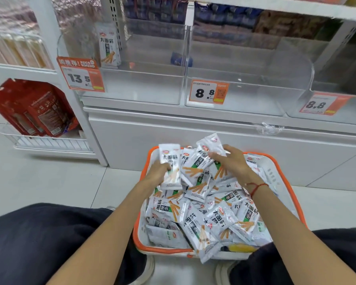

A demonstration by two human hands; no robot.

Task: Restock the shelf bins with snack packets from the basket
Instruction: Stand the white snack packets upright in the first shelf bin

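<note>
Now left hand fingers grip upright packet, long axis vertical; right hand seemingly pinches another

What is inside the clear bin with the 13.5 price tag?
The clear bin holds one white snack packet, upright at its left wall. The rest looks bare. The price tag covers its front left corner.
</note>
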